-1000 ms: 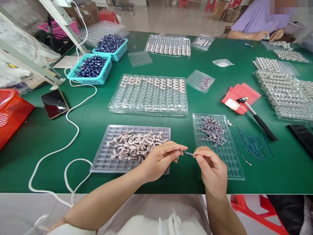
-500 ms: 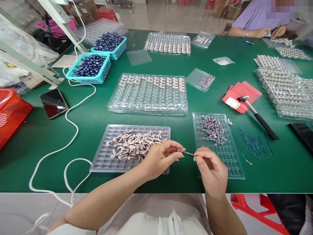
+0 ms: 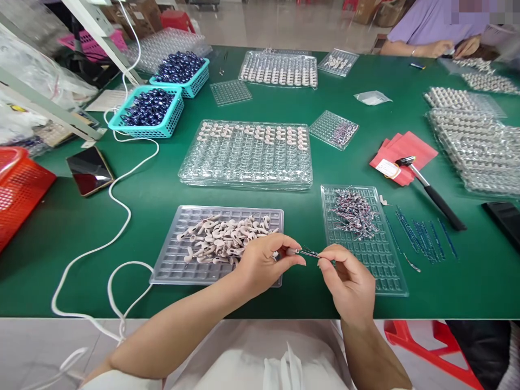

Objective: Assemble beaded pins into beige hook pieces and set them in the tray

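Left hand (image 3: 263,264): grip closed on pale shell (image 3: 291,251). Right hand (image 3: 351,281): grip pinching thin wired part (image 3: 309,253), tip at shell's end. Both above near counter (image 3: 304,304), between left tray (image 3: 166,269) and right tray (image 3: 390,271).

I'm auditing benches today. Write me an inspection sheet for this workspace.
Surface: green tabletop, no spill seen.
Job's things: pale pieces heaped in the grey tray; wired parts piled in the clear tray.
Clutter: phone at left; hammer partly on red packets.
Hands: left hand holds a pale piece; right hand pinches a thin part, tip at that piece.
Cables: white cable loops at left, hanging over the near edge.
Surroundings: person in purple at far right.
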`<action>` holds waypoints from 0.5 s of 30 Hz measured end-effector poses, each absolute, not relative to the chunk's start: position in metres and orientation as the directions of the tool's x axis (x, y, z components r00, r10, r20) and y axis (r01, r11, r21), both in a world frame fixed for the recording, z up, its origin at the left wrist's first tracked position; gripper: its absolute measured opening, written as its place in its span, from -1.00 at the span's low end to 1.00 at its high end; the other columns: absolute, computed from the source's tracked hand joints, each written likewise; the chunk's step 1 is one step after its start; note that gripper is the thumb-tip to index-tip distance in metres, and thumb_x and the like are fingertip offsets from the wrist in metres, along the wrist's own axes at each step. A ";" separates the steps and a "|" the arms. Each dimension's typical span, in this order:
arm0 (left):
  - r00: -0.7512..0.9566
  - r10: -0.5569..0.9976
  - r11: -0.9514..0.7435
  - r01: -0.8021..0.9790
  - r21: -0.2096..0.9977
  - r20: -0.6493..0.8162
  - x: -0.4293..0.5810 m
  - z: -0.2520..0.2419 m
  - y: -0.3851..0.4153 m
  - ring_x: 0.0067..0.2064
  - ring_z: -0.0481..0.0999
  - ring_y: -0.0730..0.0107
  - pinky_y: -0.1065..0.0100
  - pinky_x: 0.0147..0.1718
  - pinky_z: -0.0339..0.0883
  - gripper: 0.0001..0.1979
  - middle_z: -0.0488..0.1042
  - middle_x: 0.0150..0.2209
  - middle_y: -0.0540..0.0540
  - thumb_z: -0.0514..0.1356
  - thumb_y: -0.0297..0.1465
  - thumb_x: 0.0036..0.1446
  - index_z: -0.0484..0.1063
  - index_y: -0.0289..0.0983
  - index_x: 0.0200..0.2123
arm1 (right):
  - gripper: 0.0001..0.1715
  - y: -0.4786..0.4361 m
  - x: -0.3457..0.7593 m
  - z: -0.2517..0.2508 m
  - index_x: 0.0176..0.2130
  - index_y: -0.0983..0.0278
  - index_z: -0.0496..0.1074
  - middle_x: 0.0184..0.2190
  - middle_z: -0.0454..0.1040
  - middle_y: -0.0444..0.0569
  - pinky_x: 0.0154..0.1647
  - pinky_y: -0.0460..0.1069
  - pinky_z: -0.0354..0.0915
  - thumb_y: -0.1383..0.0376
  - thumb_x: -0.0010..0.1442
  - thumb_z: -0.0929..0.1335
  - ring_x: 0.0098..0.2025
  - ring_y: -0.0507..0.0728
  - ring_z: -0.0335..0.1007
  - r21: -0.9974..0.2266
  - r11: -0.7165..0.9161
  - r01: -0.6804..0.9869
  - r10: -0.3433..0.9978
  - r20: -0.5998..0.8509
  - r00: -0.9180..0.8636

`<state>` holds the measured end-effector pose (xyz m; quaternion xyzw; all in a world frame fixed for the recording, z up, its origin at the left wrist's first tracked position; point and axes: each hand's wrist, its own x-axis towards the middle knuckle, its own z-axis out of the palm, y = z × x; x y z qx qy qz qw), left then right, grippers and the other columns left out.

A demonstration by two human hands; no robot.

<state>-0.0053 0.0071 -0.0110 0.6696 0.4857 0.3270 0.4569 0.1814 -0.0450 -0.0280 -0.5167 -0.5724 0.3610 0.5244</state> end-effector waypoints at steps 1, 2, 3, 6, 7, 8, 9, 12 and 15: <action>0.316 0.947 -0.173 0.367 0.914 0.053 -0.005 -0.012 0.006 -0.43 0.47 0.63 0.60 -0.41 0.30 -0.80 0.56 -0.44 0.01 0.40 -0.30 0.00 0.57 -0.30 -0.34 | -0.85 -0.045 0.181 -0.028 -0.23 0.20 0.45 -0.32 0.43 -0.10 -0.31 -0.09 0.28 0.45 0.25 0.35 -0.28 0.03 0.35 -0.954 0.198 0.223 0.972 0.221 0.081; 0.316 0.943 -0.223 0.379 0.898 0.101 -0.005 -0.012 0.006 -0.43 0.48 0.63 0.60 -0.41 0.30 -0.82 0.56 -0.45 0.02 0.39 -0.31 0.01 0.57 -0.29 -0.34 | -0.84 -0.045 0.181 -0.028 -0.23 0.20 0.45 -0.32 0.43 -0.10 -0.31 -0.09 0.28 0.45 0.25 0.35 -0.28 0.02 0.35 -0.953 0.195 0.232 0.973 0.218 0.078; 0.318 0.938 -0.259 0.387 0.885 0.136 -0.005 -0.012 0.006 -0.43 0.48 0.63 0.61 -0.42 0.30 -0.83 0.56 -0.45 0.03 0.39 -0.32 0.01 0.56 -0.29 -0.34 | -0.84 -0.045 0.181 -0.027 -0.23 0.19 0.45 -0.31 0.43 -0.11 -0.31 -0.10 0.28 0.45 0.25 0.35 -0.28 0.02 0.35 -0.952 0.193 0.238 0.973 0.217 0.076; 0.318 0.928 -0.316 0.403 0.859 0.192 -0.005 -0.012 0.006 -0.45 0.49 0.64 0.63 -0.44 0.30 -0.84 0.56 -0.47 0.04 0.39 -0.34 0.02 0.55 -0.30 -0.35 | -0.84 -0.045 0.181 -0.027 -0.23 0.19 0.45 -0.31 0.44 -0.11 -0.31 -0.10 0.29 0.45 0.25 0.35 -0.28 0.02 0.36 -0.949 0.199 0.246 0.972 0.222 0.072; 0.316 0.927 -0.325 0.406 0.854 0.203 -0.005 -0.011 0.006 -0.45 0.49 0.64 0.63 -0.44 0.30 -0.84 0.56 -0.47 0.05 0.39 -0.34 0.02 0.55 -0.30 -0.35 | -0.84 -0.045 0.181 -0.026 -0.23 0.19 0.44 -0.32 0.44 -0.11 -0.30 -0.10 0.29 0.45 0.25 0.35 -0.29 0.02 0.36 -0.948 0.200 0.247 0.972 0.224 0.070; 0.315 0.925 -0.332 0.408 0.850 0.210 -0.005 -0.011 0.007 -0.45 0.49 0.64 0.63 -0.44 0.31 -0.84 0.56 -0.47 0.05 0.39 -0.34 0.02 0.55 -0.30 -0.36 | -0.84 -0.044 0.180 -0.026 -0.23 0.19 0.44 -0.32 0.44 -0.12 -0.31 -0.10 0.29 0.45 0.25 0.35 -0.29 0.02 0.36 -0.947 0.200 0.250 0.972 0.224 0.068; 0.316 0.924 -0.336 0.410 0.848 0.214 -0.004 -0.012 0.007 -0.45 0.50 0.64 0.63 -0.44 0.31 -0.83 0.56 -0.47 0.05 0.39 -0.34 0.02 0.55 -0.30 -0.36 | -0.85 -0.044 0.180 -0.026 -0.23 0.19 0.44 -0.33 0.43 -0.12 -0.31 -0.10 0.29 0.45 0.25 0.35 -0.30 0.02 0.36 -0.947 0.197 0.254 0.973 0.220 0.065; 0.318 0.924 -0.336 0.418 0.844 0.211 -0.004 -0.013 0.006 -0.45 0.50 0.64 0.62 -0.44 0.32 -0.82 0.56 -0.47 0.05 0.39 -0.33 0.01 0.54 -0.30 -0.36 | -0.86 -0.044 0.180 -0.026 -0.24 0.19 0.45 -0.34 0.44 -0.12 -0.32 -0.10 0.29 0.44 0.25 0.35 -0.32 0.02 0.36 -0.946 0.187 0.266 0.975 0.211 0.066; 0.319 0.928 -0.322 0.427 0.845 0.192 -0.004 -0.013 0.005 -0.45 0.51 0.63 0.63 -0.43 0.32 -0.83 0.56 -0.47 0.05 0.39 -0.34 0.01 0.55 -0.30 -0.35 | -0.87 -0.045 0.179 -0.026 -0.25 0.19 0.45 -0.34 0.44 -0.12 -0.33 -0.10 0.29 0.42 0.25 0.35 -0.32 0.02 0.36 -0.948 0.174 0.266 0.977 0.199 0.071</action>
